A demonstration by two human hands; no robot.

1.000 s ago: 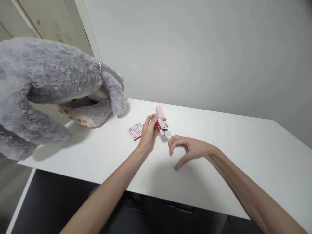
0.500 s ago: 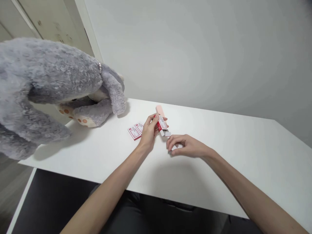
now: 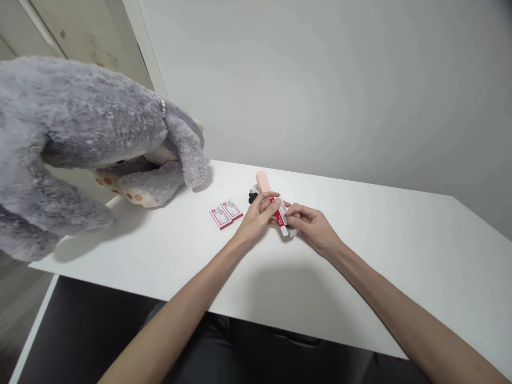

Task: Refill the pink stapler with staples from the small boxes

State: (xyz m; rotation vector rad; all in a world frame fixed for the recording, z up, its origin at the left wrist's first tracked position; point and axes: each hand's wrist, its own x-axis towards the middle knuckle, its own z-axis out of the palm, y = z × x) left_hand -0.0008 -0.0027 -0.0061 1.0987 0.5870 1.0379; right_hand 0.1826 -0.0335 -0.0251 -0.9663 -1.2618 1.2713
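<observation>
We lean over dark-clothed legs (image 3: pixel 204 349), with both bare forearms reaching forward from the lower corners and drawing in toward each other above a smooth white tabletop (image 3: pixel 360 272). Our left hand (image 3: pixel 262 217) is angled inward, its thumb laid over a small red-and-white cardboard box (image 3: pixel 279 217) and its fingers curled behind, so the box is gripped between them. The box is slim and rectangular, held tilted over the table, with a pale flap (image 3: pixel 293 233) sticking out at its near end. Our right hand (image 3: pixel 314 226) comes in from the other side, thumb and fingertips drawn together against the box; whether they pinch its card or something smaller, we cannot tell. Left of our hands, two flat red-and-white boxes (image 3: pixel 226 213) lie side by side, touching. Just past our left hand sit a black lobed object (image 3: pixel 253 198) and a pale pink oblong case (image 3: pixel 262 181) with rounded corners, partly covered by the fingers. Farther left slumps a large grey plush toy (image 3: pixel 100 117), its fur shaggy, a beaded band (image 3: pixel 164 108) around it. Behind everything rises a plain grey wall (image 3: pixel 320 96).
</observation>
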